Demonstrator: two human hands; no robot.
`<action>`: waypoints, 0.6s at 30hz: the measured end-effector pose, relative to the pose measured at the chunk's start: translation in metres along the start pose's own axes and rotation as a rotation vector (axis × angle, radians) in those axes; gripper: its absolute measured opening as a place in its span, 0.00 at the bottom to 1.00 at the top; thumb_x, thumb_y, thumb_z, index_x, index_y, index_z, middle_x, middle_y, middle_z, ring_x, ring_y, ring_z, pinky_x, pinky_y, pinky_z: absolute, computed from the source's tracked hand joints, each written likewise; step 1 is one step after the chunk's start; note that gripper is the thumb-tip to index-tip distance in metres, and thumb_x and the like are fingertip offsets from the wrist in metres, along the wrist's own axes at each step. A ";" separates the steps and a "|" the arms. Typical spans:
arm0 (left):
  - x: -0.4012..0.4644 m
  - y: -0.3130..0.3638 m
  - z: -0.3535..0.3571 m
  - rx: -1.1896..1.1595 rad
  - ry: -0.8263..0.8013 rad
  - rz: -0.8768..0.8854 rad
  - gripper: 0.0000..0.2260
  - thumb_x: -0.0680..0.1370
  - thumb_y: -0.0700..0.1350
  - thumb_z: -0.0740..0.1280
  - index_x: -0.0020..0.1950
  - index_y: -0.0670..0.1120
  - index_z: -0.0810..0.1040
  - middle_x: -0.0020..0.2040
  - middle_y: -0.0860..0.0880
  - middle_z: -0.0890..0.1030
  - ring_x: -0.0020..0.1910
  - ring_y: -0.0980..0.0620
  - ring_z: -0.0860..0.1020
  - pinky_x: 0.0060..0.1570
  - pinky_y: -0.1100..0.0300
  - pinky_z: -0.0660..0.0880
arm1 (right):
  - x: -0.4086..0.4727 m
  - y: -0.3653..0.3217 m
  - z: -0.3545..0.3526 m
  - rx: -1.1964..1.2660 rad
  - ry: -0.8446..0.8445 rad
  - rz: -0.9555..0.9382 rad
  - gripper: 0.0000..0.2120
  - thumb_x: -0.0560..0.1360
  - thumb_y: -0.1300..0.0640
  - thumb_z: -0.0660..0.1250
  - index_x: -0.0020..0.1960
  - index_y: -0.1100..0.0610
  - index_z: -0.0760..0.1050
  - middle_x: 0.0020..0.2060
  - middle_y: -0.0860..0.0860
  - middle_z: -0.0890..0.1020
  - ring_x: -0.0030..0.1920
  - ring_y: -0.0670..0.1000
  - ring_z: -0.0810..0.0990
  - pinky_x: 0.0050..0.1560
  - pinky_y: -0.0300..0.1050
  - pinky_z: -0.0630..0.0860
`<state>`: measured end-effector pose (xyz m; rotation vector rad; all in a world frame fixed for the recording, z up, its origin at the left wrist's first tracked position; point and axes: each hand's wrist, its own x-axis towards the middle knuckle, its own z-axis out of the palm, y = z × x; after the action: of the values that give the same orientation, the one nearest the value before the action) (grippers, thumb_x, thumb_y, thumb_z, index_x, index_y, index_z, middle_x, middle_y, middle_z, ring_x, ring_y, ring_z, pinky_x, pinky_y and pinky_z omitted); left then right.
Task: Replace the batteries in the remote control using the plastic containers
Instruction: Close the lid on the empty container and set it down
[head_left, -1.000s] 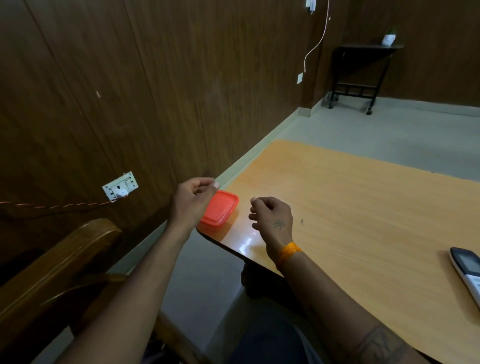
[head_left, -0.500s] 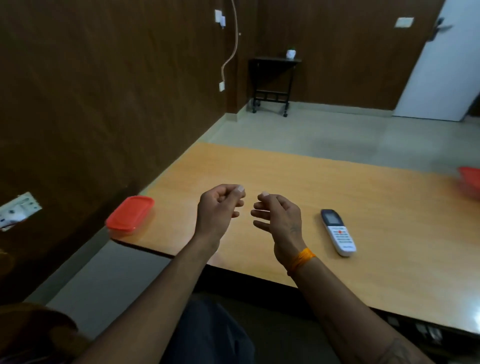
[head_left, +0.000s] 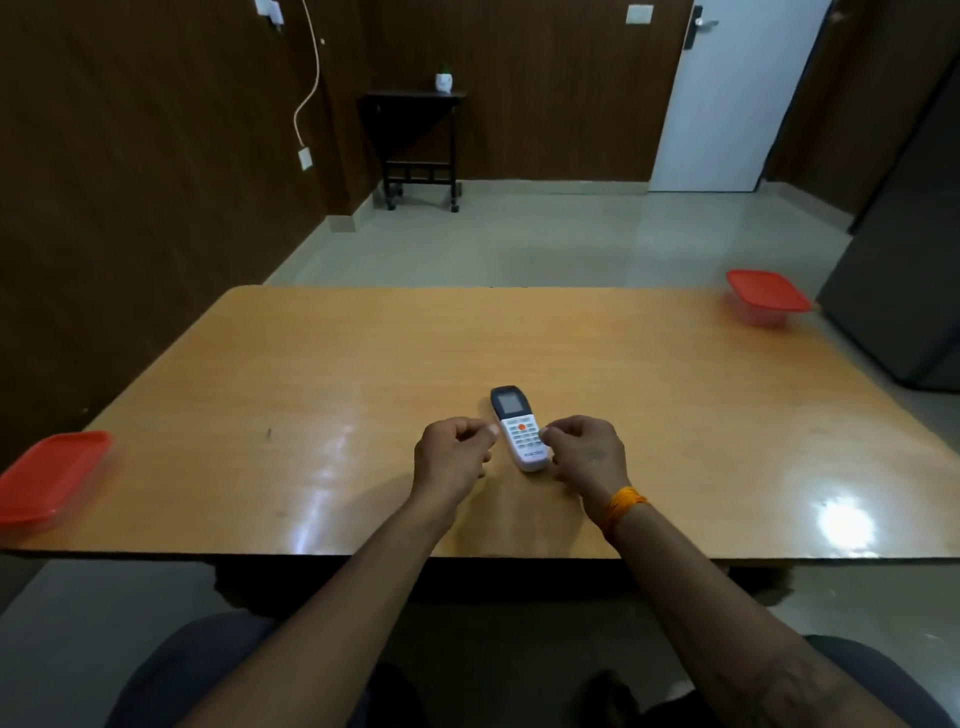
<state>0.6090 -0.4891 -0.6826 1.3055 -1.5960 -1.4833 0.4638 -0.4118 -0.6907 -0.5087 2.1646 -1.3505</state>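
A white remote control (head_left: 517, 426) with a dark screen end lies face up on the wooden table (head_left: 363, 374), near its front edge. My left hand (head_left: 451, 453) hovers just left of the remote, its fingers curled in and the thumb resting on the forefinger. My right hand (head_left: 586, 453) is at the remote's right side, fingers curled, with the fingertips against its lower right edge. One red-lidded plastic container (head_left: 49, 478) sits at the near left corner of the table, and a second red-lidded container (head_left: 768, 296) sits at the far right corner.
A dark cabinet (head_left: 904, 270) stands close to the table's right edge. Beyond the table are bare floor, a small black side table (head_left: 418, 135) by the wall and a white door (head_left: 727, 98). A wood-panelled wall runs along the left.
The view has swung right from the left red container to the table's middle. Both hands moved forward and now flank the remote.
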 end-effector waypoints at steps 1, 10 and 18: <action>0.002 -0.003 0.008 0.023 0.006 -0.024 0.03 0.80 0.47 0.73 0.47 0.50 0.85 0.45 0.48 0.87 0.42 0.49 0.85 0.42 0.54 0.82 | 0.006 0.004 -0.002 -0.063 -0.002 0.000 0.06 0.74 0.51 0.73 0.46 0.53 0.85 0.45 0.52 0.87 0.44 0.53 0.84 0.45 0.53 0.85; 0.035 -0.013 0.036 0.193 -0.039 -0.023 0.08 0.79 0.41 0.70 0.54 0.49 0.87 0.49 0.49 0.88 0.46 0.47 0.86 0.50 0.43 0.85 | 0.033 0.003 0.011 -0.232 -0.111 -0.136 0.10 0.77 0.54 0.72 0.53 0.58 0.87 0.50 0.56 0.89 0.51 0.55 0.86 0.53 0.55 0.84; 0.086 0.000 0.021 0.211 -0.007 0.039 0.17 0.77 0.38 0.70 0.65 0.48 0.85 0.57 0.49 0.87 0.55 0.47 0.85 0.58 0.46 0.83 | 0.057 -0.023 0.055 -0.116 -0.044 -0.158 0.06 0.74 0.58 0.71 0.46 0.58 0.87 0.46 0.56 0.88 0.47 0.56 0.85 0.49 0.54 0.85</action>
<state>0.5602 -0.5599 -0.7031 1.3750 -1.8115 -1.3257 0.4538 -0.4926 -0.7032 -0.7616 2.2150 -1.2870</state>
